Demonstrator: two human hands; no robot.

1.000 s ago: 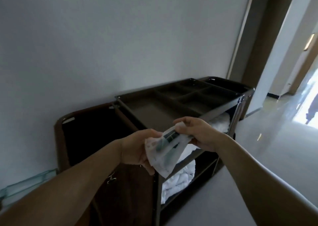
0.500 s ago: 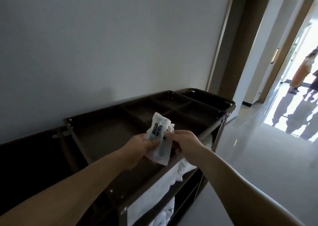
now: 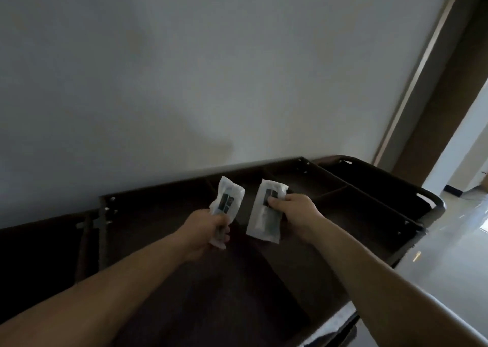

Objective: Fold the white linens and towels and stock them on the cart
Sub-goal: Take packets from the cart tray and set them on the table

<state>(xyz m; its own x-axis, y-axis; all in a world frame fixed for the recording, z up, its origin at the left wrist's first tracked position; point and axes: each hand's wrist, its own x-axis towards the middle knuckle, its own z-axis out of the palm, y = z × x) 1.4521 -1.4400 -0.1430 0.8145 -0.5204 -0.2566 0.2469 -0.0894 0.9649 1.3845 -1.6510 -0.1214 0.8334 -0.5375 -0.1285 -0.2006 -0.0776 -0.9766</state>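
A dark brown housekeeping cart (image 3: 412, 214) stands against the wall, its top tray split into several compartments. Over the tray's middle, my left hand (image 3: 208, 232) grips a small white sealed packet (image 3: 227, 200) with dark contents. My right hand (image 3: 295, 212) holds a second white packet (image 3: 266, 214) of the same kind, a hand's width to the right of the first. Both packets hang just above the tray. A strip of white linen (image 3: 340, 323) shows on a shelf under the tray at the bottom right.
A plain grey wall (image 3: 211, 69) runs behind the cart. A brown door frame (image 3: 435, 109) stands at the right. Shiny light floor (image 3: 454, 254) lies to the right of the cart, leading into a bright corridor.
The two packets were held together between both hands; now each hand holds one and they are apart. The view has shifted closer over the cart's top tray.
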